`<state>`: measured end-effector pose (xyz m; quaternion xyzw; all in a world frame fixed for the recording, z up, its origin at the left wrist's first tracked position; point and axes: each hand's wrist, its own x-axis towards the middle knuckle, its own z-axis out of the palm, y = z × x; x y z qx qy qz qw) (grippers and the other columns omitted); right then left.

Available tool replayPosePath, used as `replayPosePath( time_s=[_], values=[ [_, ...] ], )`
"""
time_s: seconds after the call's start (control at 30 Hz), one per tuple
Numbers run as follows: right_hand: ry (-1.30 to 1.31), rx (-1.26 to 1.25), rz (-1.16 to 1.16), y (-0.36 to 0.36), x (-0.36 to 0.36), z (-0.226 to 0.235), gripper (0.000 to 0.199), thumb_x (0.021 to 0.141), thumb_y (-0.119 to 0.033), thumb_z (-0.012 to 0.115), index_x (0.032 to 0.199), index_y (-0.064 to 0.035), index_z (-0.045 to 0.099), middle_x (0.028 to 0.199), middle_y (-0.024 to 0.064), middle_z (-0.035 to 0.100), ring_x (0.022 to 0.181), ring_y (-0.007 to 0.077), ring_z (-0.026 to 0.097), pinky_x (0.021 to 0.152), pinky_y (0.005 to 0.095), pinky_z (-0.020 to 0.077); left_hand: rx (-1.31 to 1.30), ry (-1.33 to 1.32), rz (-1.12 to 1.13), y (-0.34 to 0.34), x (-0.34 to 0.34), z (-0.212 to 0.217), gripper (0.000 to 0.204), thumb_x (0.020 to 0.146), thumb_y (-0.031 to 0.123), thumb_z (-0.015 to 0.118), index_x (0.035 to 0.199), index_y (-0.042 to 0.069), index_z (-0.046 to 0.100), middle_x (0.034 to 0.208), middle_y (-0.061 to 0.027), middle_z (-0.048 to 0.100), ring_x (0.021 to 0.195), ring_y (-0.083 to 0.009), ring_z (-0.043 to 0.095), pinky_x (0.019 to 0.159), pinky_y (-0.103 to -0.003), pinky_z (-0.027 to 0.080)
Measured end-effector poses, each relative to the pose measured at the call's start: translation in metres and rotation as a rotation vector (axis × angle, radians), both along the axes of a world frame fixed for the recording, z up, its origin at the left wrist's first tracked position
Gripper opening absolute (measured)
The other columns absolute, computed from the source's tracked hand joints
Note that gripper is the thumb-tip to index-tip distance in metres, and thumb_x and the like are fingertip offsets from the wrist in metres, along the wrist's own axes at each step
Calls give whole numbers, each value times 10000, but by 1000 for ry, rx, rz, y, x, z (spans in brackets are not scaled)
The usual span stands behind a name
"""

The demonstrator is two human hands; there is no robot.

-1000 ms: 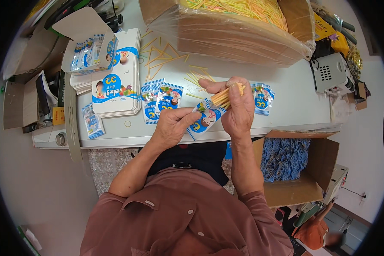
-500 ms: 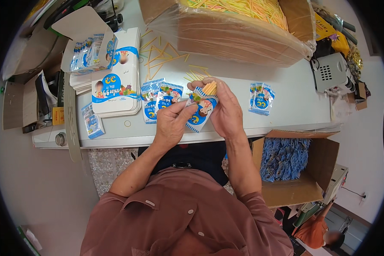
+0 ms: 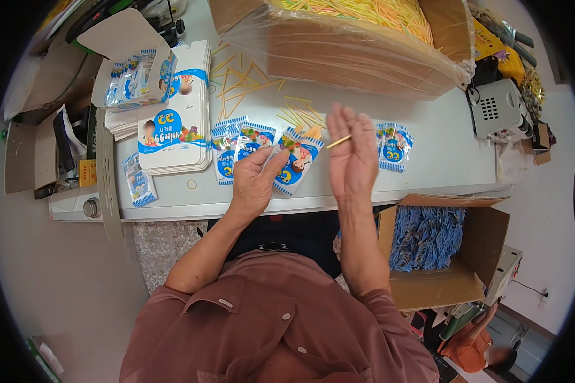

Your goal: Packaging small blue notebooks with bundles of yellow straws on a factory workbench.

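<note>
The left hand (image 3: 254,182) holds a pouch (image 3: 295,165) near the centre of the frame, at the near edge of the table (image 3: 441,159). The thumb and fingers pinch the lower left side of the pouch, which lies tilted, its top pointing to the upper right. The pouch is flat, with blue and white printing and a small colourful picture. Some yellow sticks (image 3: 312,133) come out from its open top; how many they are is hard to tell.

The right hand (image 3: 351,156) is raised just to the right of the pouch, its fingers spread and pointing up. One stick (image 3: 339,142) lies across the palm side, at the thumb; I cannot tell if the thumb really presses it.

Left of the held pouch, more pouches (image 3: 237,148) of the same kind lie flat on the table, and two others (image 3: 393,147) lie to the right, partly hidden behind the right hand. At the upper left is a stack (image 3: 172,121) of printed flat sheets, with an open carton (image 3: 131,70) on it. At the top, a big box (image 3: 358,51) full of yellow sticks is cut off by the frame edge, and loose sticks (image 3: 243,80) lie scattered before it. At the lower right, an open cardboard box (image 3: 441,249) holds blue packets, too small to make out.
</note>
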<state>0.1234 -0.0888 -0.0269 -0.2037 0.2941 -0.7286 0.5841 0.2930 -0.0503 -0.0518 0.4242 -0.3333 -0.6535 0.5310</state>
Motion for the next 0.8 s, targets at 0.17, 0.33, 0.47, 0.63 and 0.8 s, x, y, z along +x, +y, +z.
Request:
replayPosePath(
  time_s=[0.17,0.33,0.47,0.63,0.8],
  values=[
    [156,-263,38,-13,3,26,145,1029,-92,463,1159,-46,507,1281,202,601,1325,335,490,1178,486,322,-22,-66,-81,3,2,0,274,963,173,663,1121,-49,693,935,-38,719,810,-47,613,713,-203,505],
    [320,-168,172,-4,14,27,179,1032,-80,431,1180,-24,516,1302,204,603,1380,322,434,1176,445,286,-13,-44,-129,3,-1,9,282,959,169,667,1132,-53,689,958,-46,724,834,-54,624,729,-211,514],
    [738,-200,246,2,12,21,223,1029,-72,425,1216,-2,522,1299,193,611,1418,315,381,1170,426,271,-10,-41,-122,2,0,8,283,958,160,667,1143,-54,683,987,-55,724,850,-60,629,748,-215,516],
    [1286,-426,246,14,2,34,464,956,-188,613,1354,15,489,1443,196,482,1433,308,351,1129,390,320,-60,41,-40,1,0,0,287,963,137,657,1187,-43,658,1048,-67,713,906,-74,630,808,-224,513],
    [753,-133,321,27,-14,29,379,872,-147,737,1188,16,608,1240,158,612,1170,232,571,983,374,460,-122,63,-20,1,3,1,264,962,131,657,1160,-43,649,1060,-65,706,957,-90,628,862,-239,505]
  ],
)
